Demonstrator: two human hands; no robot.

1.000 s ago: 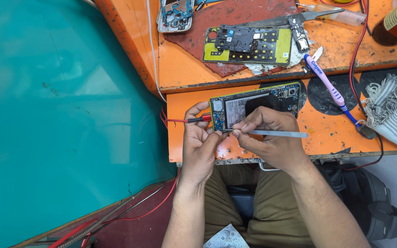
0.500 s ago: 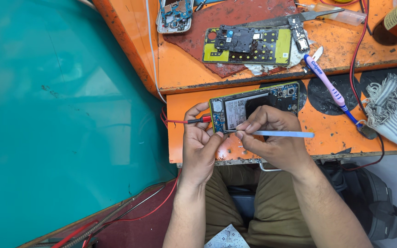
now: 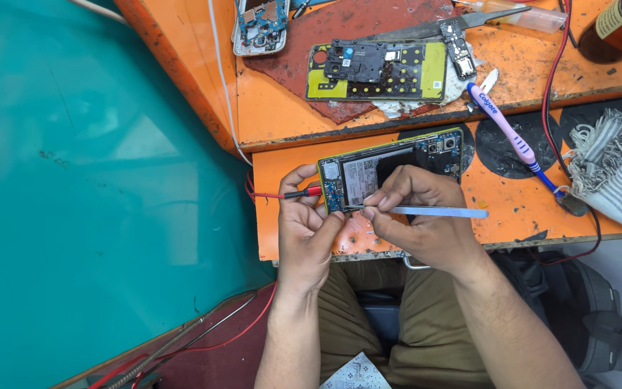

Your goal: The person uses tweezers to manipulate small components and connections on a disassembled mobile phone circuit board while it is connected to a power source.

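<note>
Right grip pinched on thin metal tweezers, left grip clasped round the opened phone on the orange tabletop; likely light, stiff, fragile inside, best held by edges.

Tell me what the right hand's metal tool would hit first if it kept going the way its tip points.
Probably the left hand's fingertips at the opened phone's lower-left corner; the tweezers in the right hand point left. Depth is unclear.

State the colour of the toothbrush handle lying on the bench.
Pink and white toothbrush, with a blue end; head view.
</note>
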